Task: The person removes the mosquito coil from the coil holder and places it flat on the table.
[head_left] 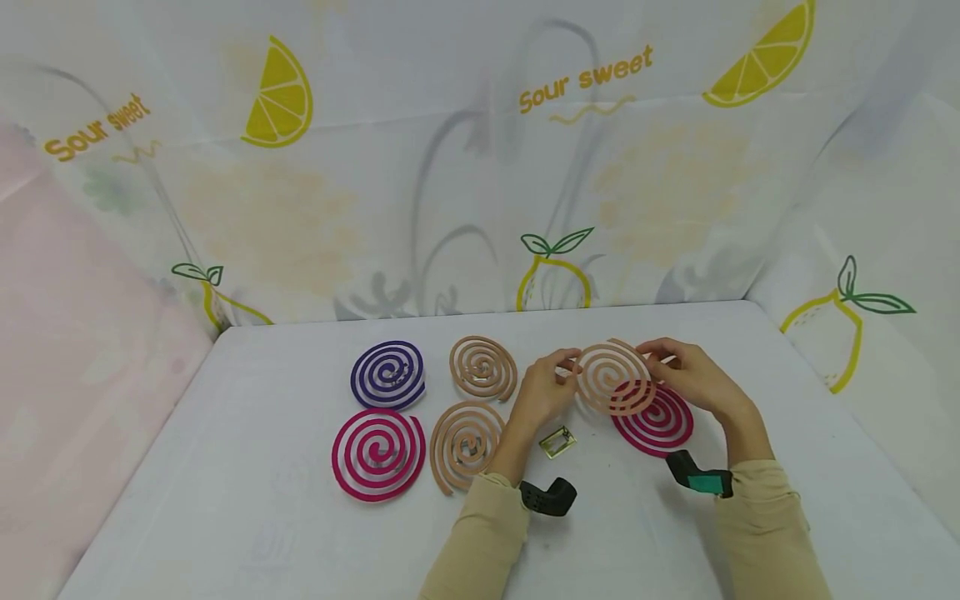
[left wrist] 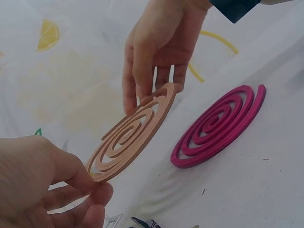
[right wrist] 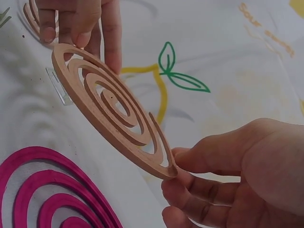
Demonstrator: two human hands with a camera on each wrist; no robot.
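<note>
Both hands hold a tan mosquito coil (head_left: 609, 379) by opposite edges, raised above the table and tilted. My left hand (head_left: 542, 390) pinches its left rim between thumb and fingers, and my right hand (head_left: 693, 377) pinches the right rim. In the right wrist view, the coil's outer band (right wrist: 102, 133) runs from one hand to the other. A magenta mosquito coil (left wrist: 221, 145) lies on the table below; the head view shows the tan one partly overlapping it. Near my left wrist is a small gold-coloured metal piece with a cutout (head_left: 546, 447).
To the left of my left hand lie a dark purple coil (head_left: 387, 375), a magenta coil (head_left: 378, 454) and two tan coils, one farther back (head_left: 483, 368) and one nearer (head_left: 468, 446). Small metal pieces show through their gaps. A printed cloth backdrop (head_left: 465, 183) hangs behind the table.
</note>
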